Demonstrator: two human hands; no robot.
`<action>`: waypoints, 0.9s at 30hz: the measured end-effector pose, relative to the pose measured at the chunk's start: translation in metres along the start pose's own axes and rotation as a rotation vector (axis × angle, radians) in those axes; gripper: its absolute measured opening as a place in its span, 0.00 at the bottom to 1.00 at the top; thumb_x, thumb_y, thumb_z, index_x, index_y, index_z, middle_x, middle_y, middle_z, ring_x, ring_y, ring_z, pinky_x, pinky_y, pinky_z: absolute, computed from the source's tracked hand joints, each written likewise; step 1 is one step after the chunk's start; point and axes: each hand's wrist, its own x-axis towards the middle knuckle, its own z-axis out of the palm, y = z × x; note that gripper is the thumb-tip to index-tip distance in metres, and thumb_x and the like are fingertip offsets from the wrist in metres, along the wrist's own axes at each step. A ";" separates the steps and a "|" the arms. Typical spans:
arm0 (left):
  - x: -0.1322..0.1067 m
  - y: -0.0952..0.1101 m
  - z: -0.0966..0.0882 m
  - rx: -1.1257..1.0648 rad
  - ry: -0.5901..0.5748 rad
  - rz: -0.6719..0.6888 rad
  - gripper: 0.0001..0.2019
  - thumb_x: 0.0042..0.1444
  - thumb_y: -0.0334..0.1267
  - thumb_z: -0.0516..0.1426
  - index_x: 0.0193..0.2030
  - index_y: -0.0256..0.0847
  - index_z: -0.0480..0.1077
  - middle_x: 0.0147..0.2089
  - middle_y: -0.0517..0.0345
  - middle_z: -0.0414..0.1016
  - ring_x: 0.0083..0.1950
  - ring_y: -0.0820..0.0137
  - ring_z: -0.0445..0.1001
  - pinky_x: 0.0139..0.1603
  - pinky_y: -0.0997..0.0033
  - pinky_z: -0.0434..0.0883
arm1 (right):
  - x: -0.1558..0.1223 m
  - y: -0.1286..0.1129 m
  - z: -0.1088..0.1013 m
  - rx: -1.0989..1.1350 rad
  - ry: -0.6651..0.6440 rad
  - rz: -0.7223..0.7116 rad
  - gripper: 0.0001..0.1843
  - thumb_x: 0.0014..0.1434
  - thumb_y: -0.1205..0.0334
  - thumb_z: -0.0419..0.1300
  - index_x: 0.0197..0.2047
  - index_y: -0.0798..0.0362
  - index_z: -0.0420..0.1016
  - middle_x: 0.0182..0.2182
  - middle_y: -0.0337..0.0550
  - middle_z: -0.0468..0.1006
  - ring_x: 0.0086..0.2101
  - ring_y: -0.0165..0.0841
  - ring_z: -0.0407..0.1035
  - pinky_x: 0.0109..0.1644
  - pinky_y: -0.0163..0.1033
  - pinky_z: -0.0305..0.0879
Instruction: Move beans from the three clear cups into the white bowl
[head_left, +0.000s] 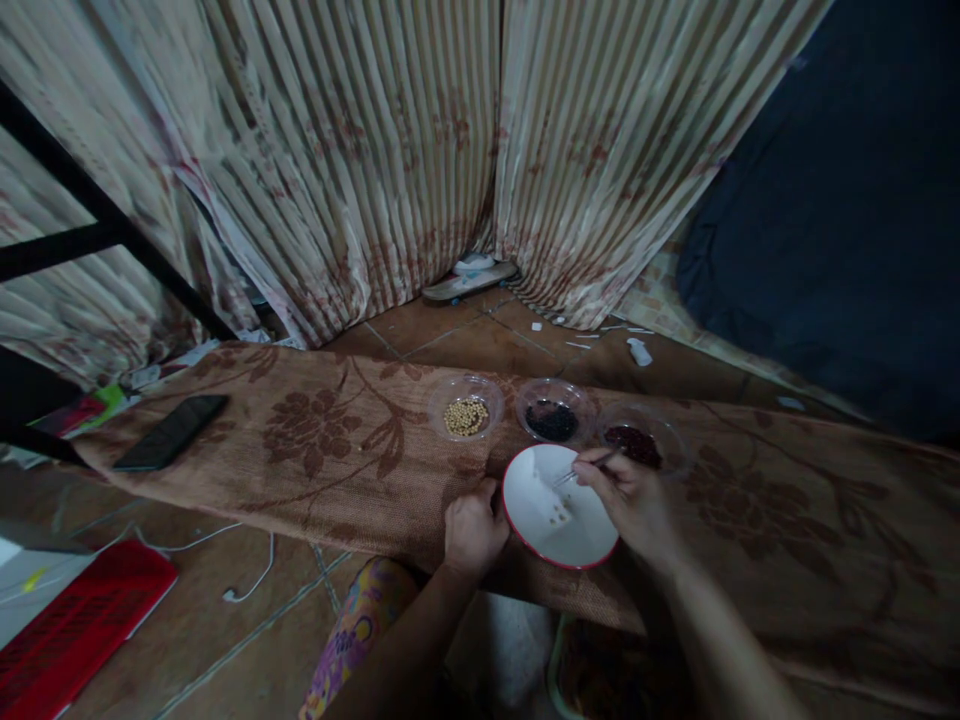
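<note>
A white bowl [529, 522] with a red rim sits near the table's front edge, a few pale beans [559, 514] in its bottom. My left hand [474, 530] is closed at the bowl's left side, fingers curled against the rim. Over the bowl's right side, my right hand [626, 500] pinches slim metal tweezers [568, 479], their tips low inside the bowl. Behind stand clear plastic bowls: one with yellowish soybeans [465, 417], one with black beans [552, 420], and one with dark red beans [632, 444], partly hidden by my right hand.
A patterned brown cloth [405, 500] covers the long, narrow table. A dark phone [171, 432] lies at its left end. Beyond are striped curtains [390, 150] and a skateboard [469, 284] on the tiled floor. A red crate [90, 630] and white cable [262, 575] are at lower left.
</note>
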 end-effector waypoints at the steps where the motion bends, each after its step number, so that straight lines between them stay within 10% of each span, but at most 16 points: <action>1: 0.000 0.000 0.000 0.003 -0.004 -0.005 0.11 0.57 0.41 0.49 0.41 0.44 0.70 0.36 0.56 0.77 0.39 0.70 0.74 0.36 0.74 0.61 | 0.003 -0.002 -0.001 0.025 0.037 -0.007 0.15 0.55 0.49 0.58 0.32 0.53 0.72 0.27 0.41 0.76 0.29 0.33 0.71 0.32 0.35 0.65; 15: -0.001 -0.001 0.001 -0.037 0.033 0.036 0.11 0.58 0.40 0.47 0.41 0.44 0.69 0.41 0.55 0.77 0.42 0.70 0.74 0.39 0.74 0.63 | 0.098 -0.063 0.050 0.138 0.072 -0.175 0.17 0.52 0.48 0.59 0.33 0.55 0.73 0.23 0.39 0.75 0.25 0.31 0.70 0.31 0.34 0.67; 22: -0.002 -0.001 0.001 0.007 0.011 0.023 0.11 0.58 0.42 0.48 0.41 0.44 0.69 0.38 0.55 0.77 0.40 0.69 0.75 0.39 0.73 0.63 | 0.044 -0.023 -0.005 0.073 0.150 -0.079 0.16 0.51 0.48 0.61 0.33 0.54 0.74 0.24 0.40 0.75 0.25 0.30 0.69 0.29 0.35 0.66; 27: -0.001 0.000 0.000 0.018 0.007 0.017 0.11 0.58 0.42 0.48 0.41 0.44 0.70 0.38 0.56 0.77 0.40 0.70 0.74 0.38 0.75 0.63 | 0.003 0.009 -0.024 0.061 -0.038 0.030 0.16 0.51 0.48 0.61 0.31 0.53 0.74 0.28 0.42 0.76 0.28 0.32 0.69 0.32 0.36 0.67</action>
